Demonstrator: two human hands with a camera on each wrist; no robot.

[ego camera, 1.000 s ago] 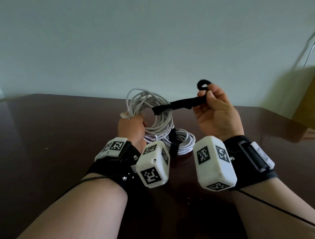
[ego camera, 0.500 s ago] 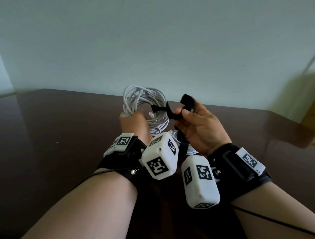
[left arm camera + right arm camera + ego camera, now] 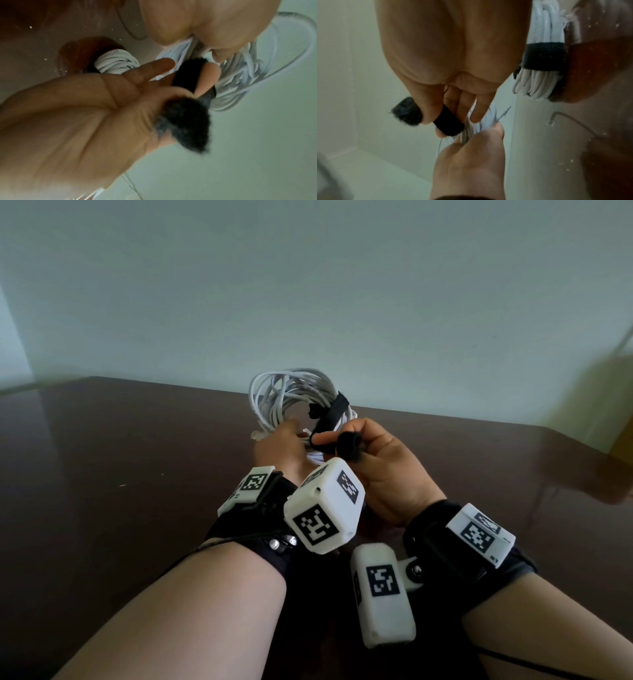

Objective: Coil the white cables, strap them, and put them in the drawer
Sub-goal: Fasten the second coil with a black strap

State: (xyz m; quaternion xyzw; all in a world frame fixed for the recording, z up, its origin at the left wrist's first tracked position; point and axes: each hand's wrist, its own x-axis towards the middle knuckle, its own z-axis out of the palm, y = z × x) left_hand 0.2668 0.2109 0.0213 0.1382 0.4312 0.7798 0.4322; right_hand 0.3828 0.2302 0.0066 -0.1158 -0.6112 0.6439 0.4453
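Observation:
My left hand [image 3: 281, 440] grips the lower edge of a loose white cable coil [image 3: 291, 392] and holds it upright above the dark table [image 3: 102, 474]. A black strap [image 3: 334, 414] lies across the coil's right side. My right hand [image 3: 320, 438] pinches the strap's lower part, with its fuzzy rolled end [image 3: 185, 121] sticking out beside the thumb. In the right wrist view the fingers [image 3: 467, 108] press on the strap [image 3: 448, 121] just above my left hand [image 3: 479, 142]. A second white coil [image 3: 539, 81], bound by a black strap [image 3: 545, 56], lies on the table under my hands.
The dark brown table runs back to a pale wall [image 3: 308, 285]. A yellowish boxy object [image 3: 616, 419] stands blurred at the table's far right. No drawer is in view.
My right hand has come down and left from holding the strap stretched out in the air. The strap now lies over the coil's right side, and both hands are close together.

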